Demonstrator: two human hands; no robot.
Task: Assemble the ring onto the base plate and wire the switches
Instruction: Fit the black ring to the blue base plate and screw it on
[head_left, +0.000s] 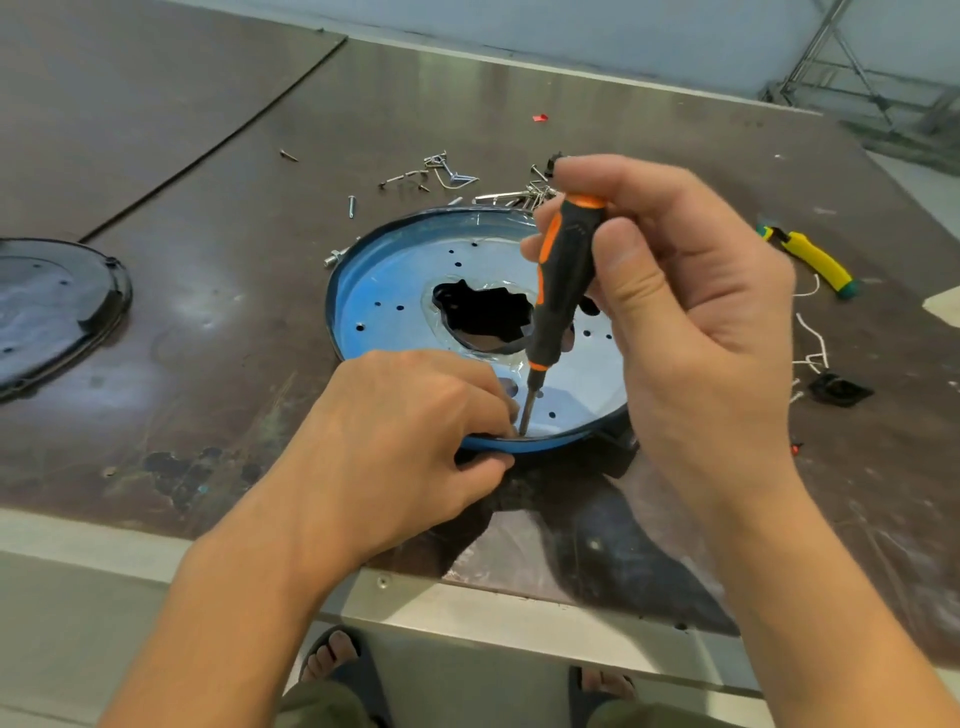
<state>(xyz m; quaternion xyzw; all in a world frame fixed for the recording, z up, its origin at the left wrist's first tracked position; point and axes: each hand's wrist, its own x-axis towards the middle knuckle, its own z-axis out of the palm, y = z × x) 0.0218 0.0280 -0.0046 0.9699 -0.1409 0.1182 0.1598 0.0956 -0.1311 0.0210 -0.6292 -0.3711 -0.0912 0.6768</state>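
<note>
- The right grip (691, 322) is clenched round the black-and-orange handle of a screwdriver (563, 275), fingers wrapped near its top.
- The screwdriver's long axis runs steeply down and slightly towards the person. Its tip sits at the near rim of the base plate (395, 270), just beside the left fingertips.
- The left grip (410, 431) pinches that near rim, fingers curled over the edge and thumb below. Whether a screw is also held under the fingers is hidden.
- The coming move turns on tip and fastening point lying directly under the handle. The left grip is the nearer one and steadies the spot, so its fingertips are what could get in the way.
- The base plate lies flat on the worktop (218, 364), blue, dotted with holes, with a jagged central opening. I cannot make out the ring as a separate part.
- Loose screws (519, 197) lie just beyond the plate's far rim.
- To the right, well apart, are white wires (813, 338), a small black switch (839, 388) and a yellow tool (810, 257).
- A black cover (57, 306) lies far left.
</note>
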